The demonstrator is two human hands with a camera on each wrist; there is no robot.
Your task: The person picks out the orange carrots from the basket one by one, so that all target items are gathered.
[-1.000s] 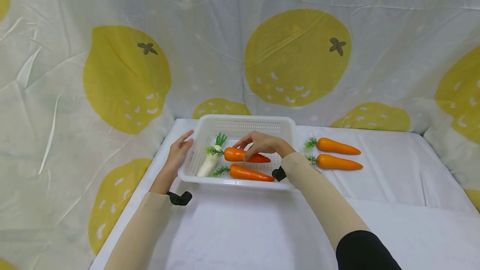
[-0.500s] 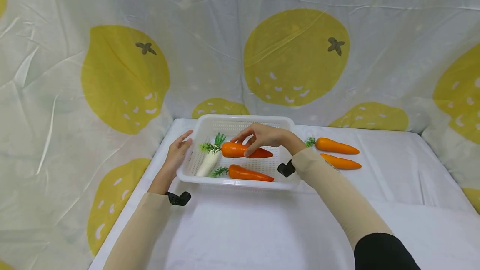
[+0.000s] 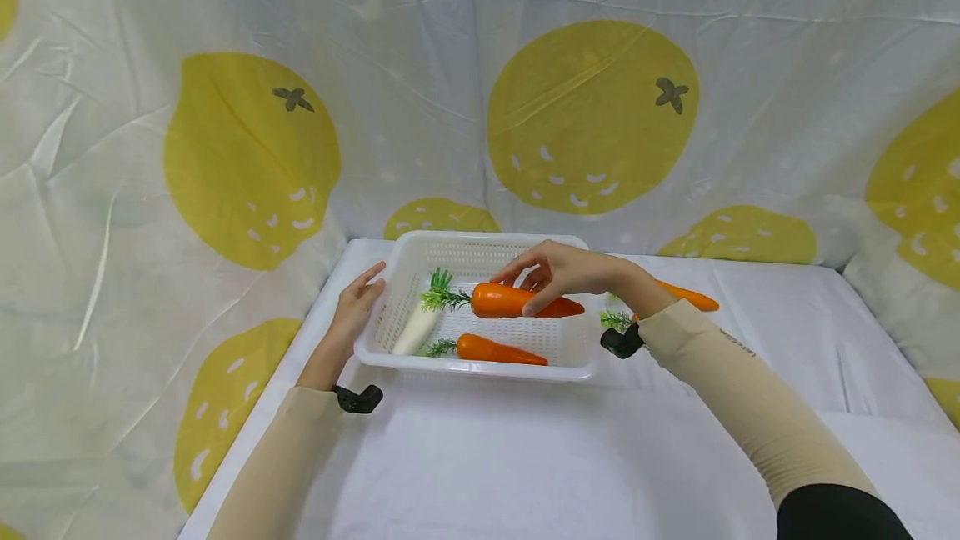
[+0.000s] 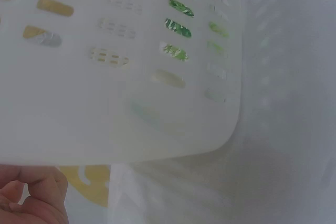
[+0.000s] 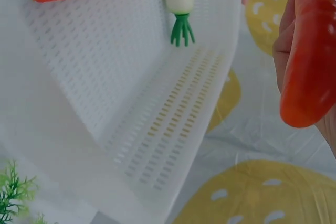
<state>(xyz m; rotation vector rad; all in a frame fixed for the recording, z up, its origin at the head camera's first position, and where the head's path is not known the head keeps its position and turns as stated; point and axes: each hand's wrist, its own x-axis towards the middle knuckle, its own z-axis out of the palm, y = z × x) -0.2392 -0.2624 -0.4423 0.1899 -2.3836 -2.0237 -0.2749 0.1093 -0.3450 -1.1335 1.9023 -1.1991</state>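
My right hand (image 3: 562, 269) grips an orange carrot (image 3: 501, 300) with green leaves, raised over the right half of a white plastic basket (image 3: 480, 367). The carrot's tip points right, and its reddish body (image 5: 312, 51) looms close in the right wrist view. Inside the basket lie a second carrot (image 3: 498, 349), near the front wall, and a white radish (image 3: 417, 328) with a green top, at the left. My left hand (image 3: 356, 307) rests against the basket's left side, fingers extended in the head view. Only part of that hand (image 4: 34, 195) shows in the left wrist view.
Right of the basket, two more carrots lie on the white cloth, mostly hidden by my right arm; one's orange end (image 3: 693, 297) and the other's green leaves (image 3: 615, 321) show. A lemon-print curtain (image 3: 420, 123) hangs behind the table.
The right hand has lifted the carrot from the basket and carried it rightwards, the forearm now covering much of the two carrots outside. The left hand and basket have stayed put.
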